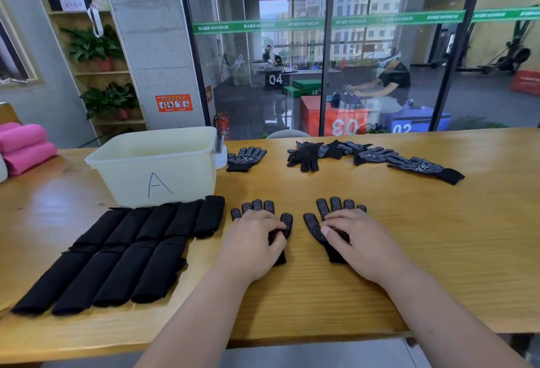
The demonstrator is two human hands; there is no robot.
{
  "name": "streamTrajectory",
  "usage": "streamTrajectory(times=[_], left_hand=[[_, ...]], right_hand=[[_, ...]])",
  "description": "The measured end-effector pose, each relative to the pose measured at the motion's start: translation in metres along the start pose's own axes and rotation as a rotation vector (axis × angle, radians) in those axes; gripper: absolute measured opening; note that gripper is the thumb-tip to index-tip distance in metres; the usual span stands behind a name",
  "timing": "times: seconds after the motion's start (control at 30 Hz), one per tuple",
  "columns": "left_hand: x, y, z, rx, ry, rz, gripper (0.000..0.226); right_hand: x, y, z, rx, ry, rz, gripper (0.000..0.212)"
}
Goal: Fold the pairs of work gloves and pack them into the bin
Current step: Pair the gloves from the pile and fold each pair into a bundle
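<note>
Two black dotted work gloves lie flat, palm up, side by side on the wooden table (409, 236), fingers pointing away from me. My left hand (251, 240) lies on the left glove (257, 206), its fingers curled in and pinching bunched fabric at the palm. My right hand (361, 240) covers the right glove (327, 207) in the same way, thumb and fingers gripping the fabric. The pale plastic bin (146, 160) marked "A" stands at the back left; nothing shows inside it. Several folded black glove bundles (122, 253) lie in two rows in front of the bin.
A single glove (247, 158) lies just right of the bin. A loose heap of several gloves (368, 155) stretches across the back right. Pink rolled cloths (24, 145) sit at the far left. A glass wall runs behind the table.
</note>
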State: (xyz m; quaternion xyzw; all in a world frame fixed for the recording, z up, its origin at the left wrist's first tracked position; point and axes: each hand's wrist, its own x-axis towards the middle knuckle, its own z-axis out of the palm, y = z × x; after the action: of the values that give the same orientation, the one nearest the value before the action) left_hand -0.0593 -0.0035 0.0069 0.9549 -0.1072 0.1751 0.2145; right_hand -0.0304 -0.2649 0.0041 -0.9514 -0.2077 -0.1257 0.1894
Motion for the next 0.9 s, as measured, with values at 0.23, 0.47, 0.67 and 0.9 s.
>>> streamTrajectory(times=[0.23,0.47,0.67,0.9], left_hand=[[-0.0005,-0.0016,-0.0017,-0.028,0.131,0.038,0.024],[-0.0016,-0.0029,-0.0008,0.091,0.086,0.047,0.021],[-0.0008,-0.0037,-0.0019,0.088,0.185,0.06,0.016],[0.0001,-0.0054,-0.0018,0.042,0.071,-0.025,0.013]], right_hand=[[-0.0001,0.008,0.0025,0.061,0.157,-0.026,0.026],[0.0024,0.0023,0.0051,-0.071,-0.062,-0.052,0.049],[0.0014,0.004,0.0052,-0.02,-0.058,-0.052,0.053],[0.0017,-0.0014,0.0021,-0.023,-0.015,-0.05,0.046]])
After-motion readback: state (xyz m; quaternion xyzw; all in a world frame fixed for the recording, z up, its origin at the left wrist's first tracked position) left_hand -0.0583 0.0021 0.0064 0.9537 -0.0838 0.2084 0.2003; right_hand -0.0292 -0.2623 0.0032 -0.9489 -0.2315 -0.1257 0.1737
